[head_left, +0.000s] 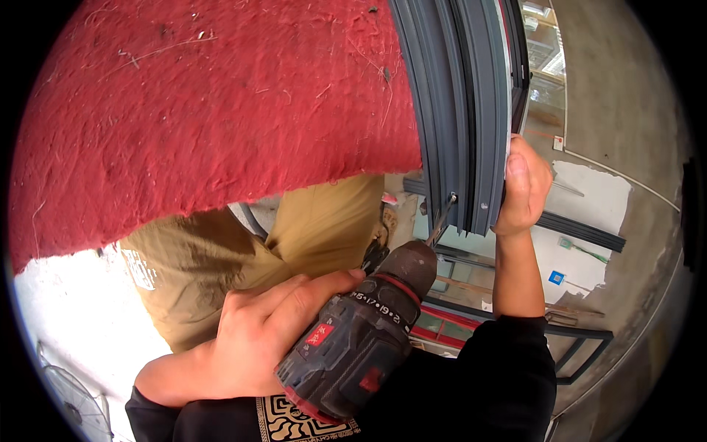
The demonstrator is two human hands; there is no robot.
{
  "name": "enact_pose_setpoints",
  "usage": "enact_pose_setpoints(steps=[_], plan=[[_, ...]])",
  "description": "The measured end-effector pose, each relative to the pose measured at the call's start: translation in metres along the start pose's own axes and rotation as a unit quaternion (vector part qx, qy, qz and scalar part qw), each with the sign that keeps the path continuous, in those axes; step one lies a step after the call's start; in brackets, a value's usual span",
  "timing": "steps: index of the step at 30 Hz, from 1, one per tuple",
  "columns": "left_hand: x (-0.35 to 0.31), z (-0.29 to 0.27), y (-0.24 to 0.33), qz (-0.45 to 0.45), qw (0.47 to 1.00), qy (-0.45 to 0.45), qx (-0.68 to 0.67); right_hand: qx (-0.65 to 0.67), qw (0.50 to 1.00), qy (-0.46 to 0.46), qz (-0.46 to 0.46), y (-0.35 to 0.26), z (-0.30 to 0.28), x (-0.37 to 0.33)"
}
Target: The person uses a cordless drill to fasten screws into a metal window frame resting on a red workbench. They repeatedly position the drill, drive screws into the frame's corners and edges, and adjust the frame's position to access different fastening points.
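My left hand (254,335) is wrapped round the side of a black and red cordless drill (353,346); its handle is hidden. From the drill's chuck a thin bit (440,223) points up and to the right. Its tip meets a small screw or hole (453,197) near the near end of a dark grey metal frame (460,110) with long grooves. My right hand (523,184) grips the frame's right edge, thumb on the near side and the other fingers mostly out of sight. A second small round spot (484,207) shows on the frame, right of the bit.
A surface with red, fuzzy cloth (221,103) fills the upper left, and the frame lies along its right edge. My khaki trousers (317,228) show below it. Dark metal profiles (582,230) lie lower down at the right. A wire fan guard (74,398) stands at the lower left.
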State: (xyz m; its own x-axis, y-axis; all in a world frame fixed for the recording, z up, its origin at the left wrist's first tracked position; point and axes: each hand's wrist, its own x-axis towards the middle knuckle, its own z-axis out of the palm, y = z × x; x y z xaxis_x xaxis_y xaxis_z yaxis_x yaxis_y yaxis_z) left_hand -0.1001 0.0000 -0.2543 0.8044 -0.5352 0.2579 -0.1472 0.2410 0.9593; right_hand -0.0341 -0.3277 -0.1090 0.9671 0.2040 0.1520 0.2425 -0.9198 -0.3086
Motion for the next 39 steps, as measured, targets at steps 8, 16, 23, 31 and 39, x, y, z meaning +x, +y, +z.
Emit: enact_pose_setpoints(steps=[8,16,23,31,39], plan=[[-0.006,0.000,0.005,-0.105,0.991,-0.048,-0.064,0.013,1.000,0.015,0.001,-0.001,0.003,-0.001],[-0.010,0.003,0.005,-0.089,0.995,-0.041,-0.013,0.008,1.000,0.013,0.009,0.000,0.001,-0.002],[-0.018,0.009,0.001,-0.030,0.998,-0.043,0.026,0.010,1.000,0.010,-0.016,-0.001,0.002,0.000],[-0.029,0.033,0.032,-0.246,0.928,-0.018,-0.281,0.014,0.998,0.024,-0.051,-0.004,0.004,0.003],[-0.025,0.067,0.052,-0.245,0.925,0.128,-0.260,0.044,0.995,0.064,-0.067,0.002,0.009,0.003]])
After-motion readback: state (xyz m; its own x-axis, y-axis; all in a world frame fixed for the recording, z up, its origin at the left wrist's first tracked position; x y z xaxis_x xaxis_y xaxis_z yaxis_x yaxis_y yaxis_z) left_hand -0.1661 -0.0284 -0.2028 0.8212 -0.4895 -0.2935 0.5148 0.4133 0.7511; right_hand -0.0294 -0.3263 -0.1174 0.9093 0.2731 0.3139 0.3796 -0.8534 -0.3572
